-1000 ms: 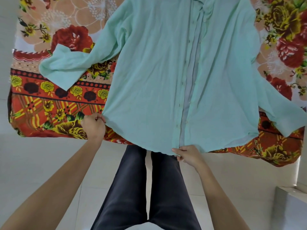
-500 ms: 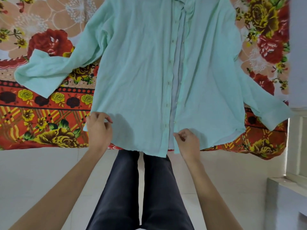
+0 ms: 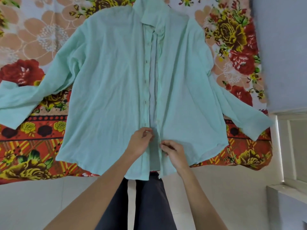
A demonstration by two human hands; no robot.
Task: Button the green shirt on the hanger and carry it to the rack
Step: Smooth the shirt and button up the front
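The mint-green shirt (image 3: 113,90) lies face up and spread flat on the bed, collar at the top, sleeves out to both sides, front open down the middle with a pale strip showing between the plackets. My left hand (image 3: 140,141) pinches the left placket edge low on the shirt. My right hand (image 3: 174,152) pinches the right placket edge just beside it, a little lower. The hanger is hidden, apart from a possible dark tip at the collar. No rack is in view.
A floral bedsheet (image 3: 33,143) in red, orange and yellow covers the bed under the shirt. My dark trousers (image 3: 149,205) stand against the bed edge on a pale tiled floor. A white ledge and window frame (image 3: 289,146) sit at the right.
Both hands left the shirt's hem and corner and moved inward and up to the centre plackets. The view tilted up, showing the collar.
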